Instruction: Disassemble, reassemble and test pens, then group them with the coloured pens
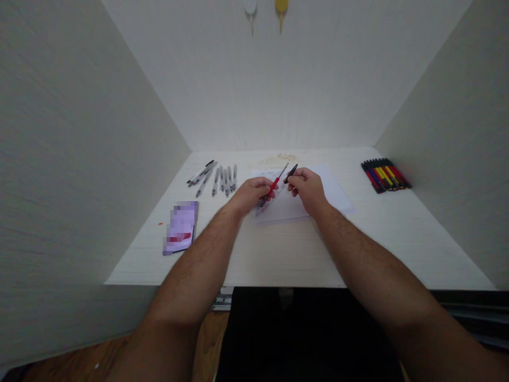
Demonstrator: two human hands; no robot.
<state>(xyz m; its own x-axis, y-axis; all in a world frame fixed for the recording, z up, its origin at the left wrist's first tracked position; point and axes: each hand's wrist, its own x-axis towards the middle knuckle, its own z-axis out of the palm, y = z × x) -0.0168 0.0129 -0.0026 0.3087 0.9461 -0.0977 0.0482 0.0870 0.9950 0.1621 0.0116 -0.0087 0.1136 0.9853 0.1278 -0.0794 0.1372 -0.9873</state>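
My left hand (253, 193) is closed on the red barrel of a pen (272, 187), with a thin refill sticking out of its upper end. Just to the right, my right hand (308, 187) pinches a black pen tip piece (292, 172), apart from the barrel. Both hands are over white paper (334, 193) lying on the table. Under and between the hands, part of the sheet at its left looks marked or covered by clear material; I cannot make out which.
Several clear pens (225, 180) lie at the left back. A phone (182, 227) rests nearer the left edge. At the right is a row of red, yellow and blue pens (385, 175) with black ends. Walls (282, 90) enclose the table (278, 254) at the back and sides.
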